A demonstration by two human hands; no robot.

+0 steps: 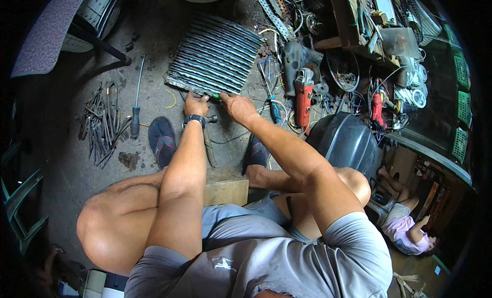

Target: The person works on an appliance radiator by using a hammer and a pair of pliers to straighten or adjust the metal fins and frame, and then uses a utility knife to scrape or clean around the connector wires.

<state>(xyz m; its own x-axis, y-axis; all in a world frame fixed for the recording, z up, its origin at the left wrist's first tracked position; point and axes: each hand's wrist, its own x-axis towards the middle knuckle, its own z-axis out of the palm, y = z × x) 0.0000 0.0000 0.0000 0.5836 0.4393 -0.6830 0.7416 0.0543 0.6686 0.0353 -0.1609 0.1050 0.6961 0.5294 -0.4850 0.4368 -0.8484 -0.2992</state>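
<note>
A dark finned metal core [215,52], like a radiator core, lies on the floor in front of my feet. My left hand [196,105], with a watch on its wrist, is closed at the core's near edge. Beside it, the closed fingers of my right hand [239,108] pinch a small bright green piece [216,96] against the same edge. The rest of that piece is hidden. Just below my hands lies a hammer [209,146], its head partly covered by my left wrist.
A long screwdriver [135,122] and a pile of thin metal rods [100,126] lie left. To the right are a red angle grinder [304,98], a blue-handled screwdriver [275,111], tangled wires and a black rounded casing [346,144]. Another person [410,234] sits far right.
</note>
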